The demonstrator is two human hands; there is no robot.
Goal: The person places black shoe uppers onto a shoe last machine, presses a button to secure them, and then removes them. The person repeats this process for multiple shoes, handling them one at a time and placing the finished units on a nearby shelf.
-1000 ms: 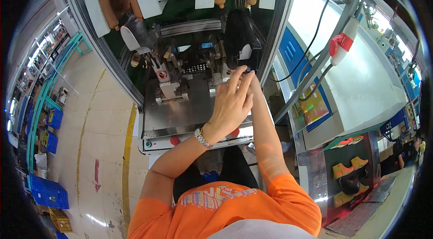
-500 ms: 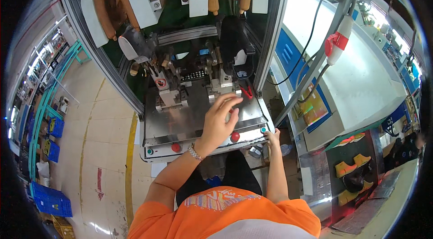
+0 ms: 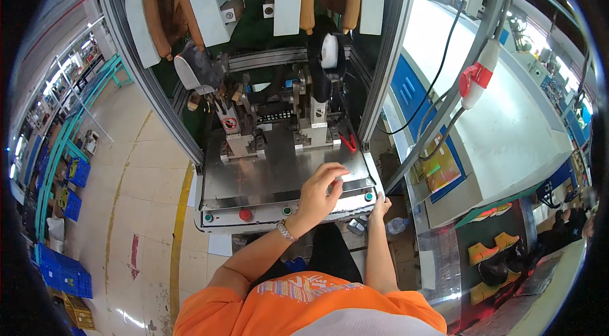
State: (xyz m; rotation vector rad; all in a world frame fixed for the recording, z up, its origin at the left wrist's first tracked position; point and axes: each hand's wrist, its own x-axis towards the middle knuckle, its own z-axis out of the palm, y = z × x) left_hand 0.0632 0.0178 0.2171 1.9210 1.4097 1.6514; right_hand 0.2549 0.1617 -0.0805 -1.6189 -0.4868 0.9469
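Note:
My left hand hangs over the front edge of the machine's metal table. Its fingers are loosely bent, the thumb stands apart, and nothing is in it. At the table's right front corner, my right hand grips the panel edge beside a green button; some of its fingers are hidden. Beyond my hands stand two metal fixtures. The right one carries a black piece with a white oval face below a brown horseshoe-shaped pad. A dark form with a pale side tops the left one.
Along the front panel are a red button and another green button. A red-handled tool lies on the table's right side. To the right, yellow-orange shoe pieces sit on a conveyor; a red-and-white plug hangs from a post.
My left hand has drawn back toward me from the right fixture. The black piece there has swung up and back, showing its white oval face. My right hand stays at the corner.

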